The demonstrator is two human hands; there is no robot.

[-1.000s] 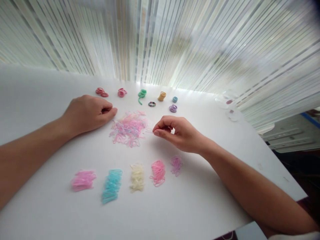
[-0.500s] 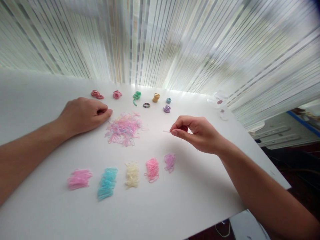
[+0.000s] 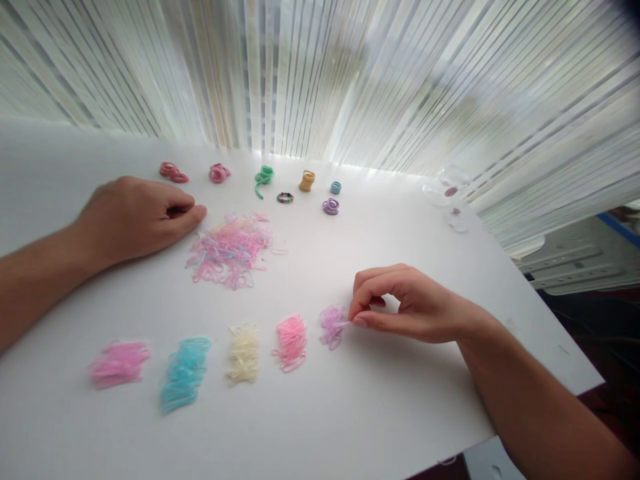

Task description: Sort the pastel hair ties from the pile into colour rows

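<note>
My right hand (image 3: 400, 303) pinches a thin pale purple rubber band (image 3: 346, 323) between thumb and fingertips. The band's free end touches the small purple pile of rubber bands (image 3: 332, 327). Loosely curled, my left hand (image 3: 137, 213) rests on the table with thumb and forefinger together, and nothing shows in it. Beside its thumb lies a loose heap of mixed pastel rubber bands (image 3: 233, 250). Sorted piles run along the front: a pink-violet pile (image 3: 121, 364), a blue pile (image 3: 185, 373), a cream pile (image 3: 243, 355) and a bright pink pile (image 3: 291, 342).
Along the back of the white table (image 3: 325, 427) sit red (image 3: 173, 172), pink (image 3: 219, 173), green (image 3: 264, 179), yellow (image 3: 307, 181), blue (image 3: 336, 188) and purple coils (image 3: 331, 206), plus a beaded ring (image 3: 285, 198). Clear plastic pieces (image 3: 447, 190) lie back right, before a string curtain (image 3: 300, 80).
My right hand has come down and toward me with the rubber band, from open table to the small purple pile. The view has shifted slightly; my left hand stays beside the mixed heap.
</note>
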